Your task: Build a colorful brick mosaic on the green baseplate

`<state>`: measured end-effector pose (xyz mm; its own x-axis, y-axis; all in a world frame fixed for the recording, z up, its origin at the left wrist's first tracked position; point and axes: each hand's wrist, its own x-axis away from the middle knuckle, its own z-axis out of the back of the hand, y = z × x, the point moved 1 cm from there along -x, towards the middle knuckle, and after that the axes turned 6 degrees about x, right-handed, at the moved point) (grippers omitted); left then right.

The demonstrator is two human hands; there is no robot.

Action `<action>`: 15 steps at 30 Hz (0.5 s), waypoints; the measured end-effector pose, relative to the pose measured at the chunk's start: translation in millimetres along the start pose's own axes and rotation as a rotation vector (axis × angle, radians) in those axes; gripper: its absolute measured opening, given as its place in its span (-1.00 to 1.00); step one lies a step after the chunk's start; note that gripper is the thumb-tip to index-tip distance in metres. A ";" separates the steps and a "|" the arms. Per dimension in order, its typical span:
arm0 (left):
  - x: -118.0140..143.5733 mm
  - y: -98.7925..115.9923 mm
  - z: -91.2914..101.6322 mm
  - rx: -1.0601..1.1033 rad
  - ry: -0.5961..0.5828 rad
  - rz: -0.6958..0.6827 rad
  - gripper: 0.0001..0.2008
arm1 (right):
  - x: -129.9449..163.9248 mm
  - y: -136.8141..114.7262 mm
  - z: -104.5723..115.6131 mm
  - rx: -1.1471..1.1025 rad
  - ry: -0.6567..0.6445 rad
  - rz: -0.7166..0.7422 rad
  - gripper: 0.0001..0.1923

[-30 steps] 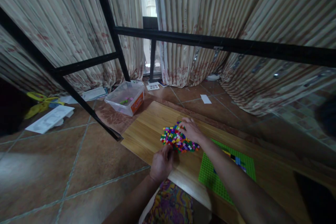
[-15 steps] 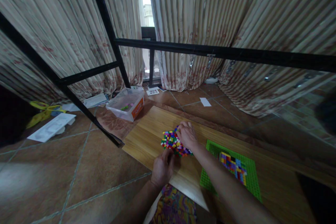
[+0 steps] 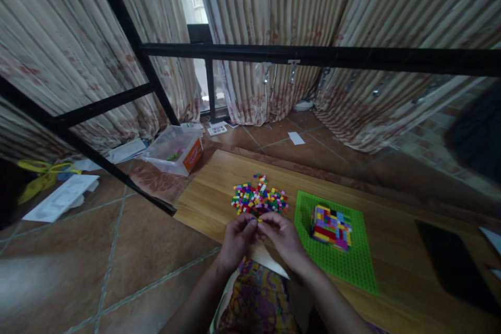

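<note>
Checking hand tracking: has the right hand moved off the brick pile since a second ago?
Yes. The right hand has pulled back from atop the brick pile to its near edge, meeting the left hand.

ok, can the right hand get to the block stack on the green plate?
Probably yes. The right hand sits beside the green plate, with nothing between it and the block stack.

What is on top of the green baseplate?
On the green baseplate stands one multicoloured brick block, near its far-left part; the rest shows bare studs. The studs under the block are covered.
</note>
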<state>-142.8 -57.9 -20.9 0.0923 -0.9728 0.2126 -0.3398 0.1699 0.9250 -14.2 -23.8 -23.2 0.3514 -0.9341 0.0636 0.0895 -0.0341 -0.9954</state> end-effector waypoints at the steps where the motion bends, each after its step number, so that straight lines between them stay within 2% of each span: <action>1: 1.4 2.1 -1.3 0.007 -0.001 0.008 -0.65 | 0.8 0.1 -0.5 -0.053 0.009 -0.028 -0.79; 5: 5.0 4.8 -3.0 0.044 0.019 0.070 -0.63 | 3.8 -4.4 -1.8 -0.103 -0.007 -0.045 -0.77; 9: 5.8 -4.8 -1.6 0.113 0.016 0.153 -0.62 | 6.6 0.1 0.3 -0.073 -0.016 -0.080 -0.75; 12: 4.5 -11.4 -0.6 0.133 0.044 0.164 -0.63 | 3.5 9.0 5.2 0.121 0.072 -0.037 -0.78; 15: 2.8 -12.6 -0.3 0.122 0.090 0.152 -0.63 | -4.5 15.0 9.3 0.477 0.194 0.049 -0.84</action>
<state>-138.0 -62.7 -31.8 0.1126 -0.9185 0.3791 -0.4666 0.2880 0.8363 -5.7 -16.9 -37.7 0.1908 -0.9807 -0.0417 0.5084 0.1351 -0.8505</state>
